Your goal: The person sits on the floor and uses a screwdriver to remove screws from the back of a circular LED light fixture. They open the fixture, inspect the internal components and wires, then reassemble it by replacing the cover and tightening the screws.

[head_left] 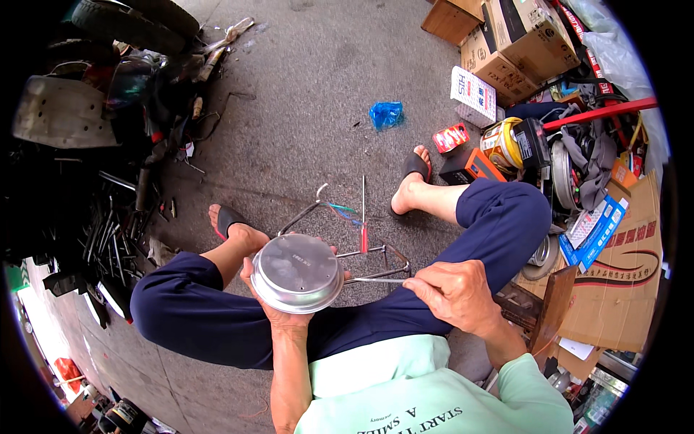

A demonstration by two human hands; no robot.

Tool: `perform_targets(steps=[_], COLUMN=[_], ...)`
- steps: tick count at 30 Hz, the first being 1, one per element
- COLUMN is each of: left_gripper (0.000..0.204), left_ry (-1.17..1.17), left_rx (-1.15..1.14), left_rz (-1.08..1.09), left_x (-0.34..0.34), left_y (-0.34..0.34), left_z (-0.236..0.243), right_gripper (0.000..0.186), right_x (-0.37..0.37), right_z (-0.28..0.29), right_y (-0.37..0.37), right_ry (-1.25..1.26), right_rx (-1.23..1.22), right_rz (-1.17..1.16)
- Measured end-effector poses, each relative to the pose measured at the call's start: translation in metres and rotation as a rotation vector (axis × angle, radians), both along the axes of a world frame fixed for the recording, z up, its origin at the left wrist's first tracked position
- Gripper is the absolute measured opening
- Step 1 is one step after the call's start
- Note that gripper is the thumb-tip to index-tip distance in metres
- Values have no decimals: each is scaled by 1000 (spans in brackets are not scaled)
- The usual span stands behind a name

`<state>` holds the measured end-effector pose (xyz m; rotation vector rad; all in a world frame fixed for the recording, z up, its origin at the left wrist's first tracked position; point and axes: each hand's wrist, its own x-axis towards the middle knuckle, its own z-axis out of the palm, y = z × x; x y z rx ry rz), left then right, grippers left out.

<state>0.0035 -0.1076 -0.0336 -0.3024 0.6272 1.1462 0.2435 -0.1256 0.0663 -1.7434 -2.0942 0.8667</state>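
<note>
My left hand (280,312) is wrapped round the underside and edge of a round, silver metal housing (298,269). Its flat face, dotted with small holes, is turned up toward me. My right hand (457,293) is closed on a thin metal rod (377,280), whose far end reaches the housing's right rim. Whatever handle the rod has is hidden in my fist. A black cable (298,216) runs up from behind the housing to loose coloured wires (341,210). Just beyond is a red-handled screwdriver (363,237), beside a metal tube frame (394,258).
Dark metal parts and tools (108,231) crowd the left side, below a tyre (130,25). Cardboard boxes (499,65), a red box (451,137) and a yellow-and-white tub (499,143) stand at right. A blue plastic bag (386,114) lies ahead on the concrete floor (311,79).
</note>
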Motion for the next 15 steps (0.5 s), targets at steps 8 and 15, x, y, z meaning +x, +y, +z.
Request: perform_targets(steps=[8, 15], left_gripper=[81, 85], left_ry=[-59, -85], left_rx=[80, 105], left_rz=[-127, -100], left_x=[17, 22], left_y=[-5, -2], left_z=[-6, 9], right_gripper=[17, 8], right_x=[-6, -67], right_z=[-16, -17], right_y=[0, 20], right_ry=[1400, 1397], right_rx=[-345, 82], right_rz=[-436, -355])
